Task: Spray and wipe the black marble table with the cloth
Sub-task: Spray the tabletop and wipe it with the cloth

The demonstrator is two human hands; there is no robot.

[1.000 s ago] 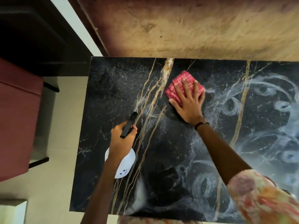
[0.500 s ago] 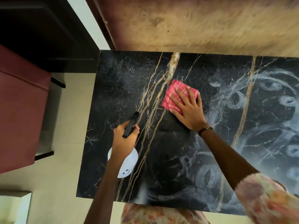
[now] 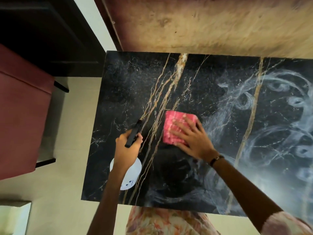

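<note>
Just left of the counter's [image 3: 128, 92] thick gold vein, the left hand [image 3: 127, 149] has its grip clamped around the neck of a spray bottle [image 3: 126, 175], fingers curled under the black nozzle head, which points away from the person toward the far edge. The bottle's white body shows below the wrist, over the counter's near left part. Right of that same vein, the right hand [image 3: 193, 140] lies flat, fingers spread apart and pressed down on a folded pink cloth [image 3: 172, 128]; it grasps nothing, only pins the cloth against the black marble. The cloth touches the vein's right side and looks blurred. A dark band [image 3: 216, 159] circles the right wrist. Farther right of the vein, pale swirling smears [image 3: 277, 126] cover the marble. Left of the counter, well beyond the vein, stands a dark red seat [image 3: 22, 119] on a pale floor [image 3: 67, 184]. A brown wall [image 3: 203, 24] runs along the counter's far edge.
</note>
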